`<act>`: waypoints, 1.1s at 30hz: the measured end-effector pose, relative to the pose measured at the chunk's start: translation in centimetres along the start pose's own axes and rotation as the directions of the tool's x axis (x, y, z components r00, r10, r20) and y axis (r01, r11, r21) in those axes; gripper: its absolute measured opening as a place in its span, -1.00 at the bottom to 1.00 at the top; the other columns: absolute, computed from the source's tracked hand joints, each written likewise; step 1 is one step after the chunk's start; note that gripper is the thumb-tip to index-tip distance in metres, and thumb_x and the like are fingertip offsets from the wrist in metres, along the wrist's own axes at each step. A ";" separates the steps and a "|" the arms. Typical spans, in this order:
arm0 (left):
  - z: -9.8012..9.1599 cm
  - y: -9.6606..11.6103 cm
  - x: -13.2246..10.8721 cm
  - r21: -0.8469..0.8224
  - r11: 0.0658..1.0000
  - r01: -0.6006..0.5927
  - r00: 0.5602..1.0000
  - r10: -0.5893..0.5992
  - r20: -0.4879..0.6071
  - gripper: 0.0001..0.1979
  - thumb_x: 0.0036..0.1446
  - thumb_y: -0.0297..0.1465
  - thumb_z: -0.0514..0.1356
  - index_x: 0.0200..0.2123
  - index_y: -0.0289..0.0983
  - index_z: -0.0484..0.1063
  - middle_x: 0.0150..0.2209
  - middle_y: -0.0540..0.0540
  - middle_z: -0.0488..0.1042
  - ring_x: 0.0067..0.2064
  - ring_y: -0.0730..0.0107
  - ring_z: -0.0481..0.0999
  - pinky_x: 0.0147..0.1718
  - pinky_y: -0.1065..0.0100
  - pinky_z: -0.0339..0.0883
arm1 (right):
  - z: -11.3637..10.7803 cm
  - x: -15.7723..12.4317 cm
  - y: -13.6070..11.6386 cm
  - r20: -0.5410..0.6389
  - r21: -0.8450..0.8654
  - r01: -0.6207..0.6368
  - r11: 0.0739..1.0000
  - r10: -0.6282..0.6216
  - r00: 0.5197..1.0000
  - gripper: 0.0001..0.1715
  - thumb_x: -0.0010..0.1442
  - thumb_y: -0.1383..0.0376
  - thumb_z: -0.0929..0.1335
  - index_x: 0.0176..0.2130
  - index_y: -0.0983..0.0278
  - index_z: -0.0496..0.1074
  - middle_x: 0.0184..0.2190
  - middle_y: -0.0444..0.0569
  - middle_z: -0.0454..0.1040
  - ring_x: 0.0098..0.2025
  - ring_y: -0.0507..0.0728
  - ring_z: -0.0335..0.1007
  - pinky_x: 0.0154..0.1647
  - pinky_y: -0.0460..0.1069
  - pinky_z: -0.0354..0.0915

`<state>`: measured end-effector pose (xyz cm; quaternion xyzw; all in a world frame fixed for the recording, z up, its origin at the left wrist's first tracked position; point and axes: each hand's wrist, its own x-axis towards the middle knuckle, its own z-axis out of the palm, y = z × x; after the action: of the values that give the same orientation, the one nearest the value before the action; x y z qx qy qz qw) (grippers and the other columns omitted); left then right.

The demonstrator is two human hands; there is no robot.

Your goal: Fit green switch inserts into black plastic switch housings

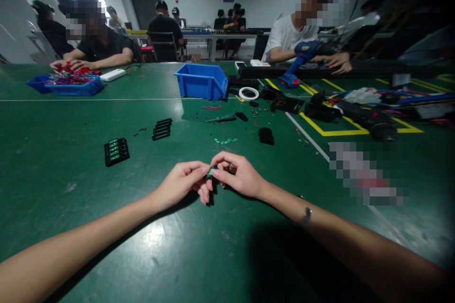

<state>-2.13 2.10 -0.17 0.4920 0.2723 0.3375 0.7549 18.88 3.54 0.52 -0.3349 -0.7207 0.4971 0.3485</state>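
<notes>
Between the fingertips of both hands is a small green circuit board point(211, 172), with something dark at its edge, mostly covered by fingers. My left hand point(184, 181) pinches it from the left, thumb on top. From the right, my right hand point(239, 175) grips it with thumb and index finger. Just beyond them lies a row of small green boards point(226, 141). To the left sits a block of black housings with green boards in them point(116, 151). A set of black housings point(162, 129) lies farther back, and a stack of black parts point(266, 135) rests to the right.
A blue bin point(202, 80) stands ahead, near a white ring of tape point(249, 93) and a screwdriver point(222, 119). Power tools, wires and black parts crowd the right, including a blue drill point(302, 59). Two people work across the table point(71, 199); blue trays point(76, 86) hold wires.
</notes>
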 end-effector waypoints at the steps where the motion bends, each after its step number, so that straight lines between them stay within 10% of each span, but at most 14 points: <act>1: 0.0 0.0 0.0 0.009 1.000 -0.003 1.000 0.003 -0.008 -0.73 0.38 -0.27 0.16 -0.17 -0.41 0.46 -0.37 -0.12 0.54 -0.50 0.41 0.60 -0.46 0.41 0.53 | 0.0 0.0 0.0 0.000 0.005 -0.001 1.000 0.001 1.000 -0.74 0.30 0.17 0.40 -0.14 0.31 0.40 -0.56 -0.22 0.34 -0.54 0.01 0.31 -0.49 -0.10 0.19; 33: -0.1 0.2 -0.3 0.193 0.981 -0.033 0.998 0.043 -0.046 -0.66 0.35 -0.17 0.18 -0.20 -0.38 0.45 -0.44 -0.08 0.53 -0.50 0.41 0.58 -0.47 0.43 0.49 | -0.2 0.0 -0.8 0.197 0.102 -0.033 0.994 0.012 0.980 -0.74 0.35 0.23 0.36 -0.14 0.37 0.57 -0.36 -0.03 0.55 -0.47 -0.01 0.28 -0.46 -0.11 0.21</act>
<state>-2.40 2.01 0.05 0.5592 0.3131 0.3361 0.6901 18.94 3.41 1.33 -0.2739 -0.7205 0.5686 0.2873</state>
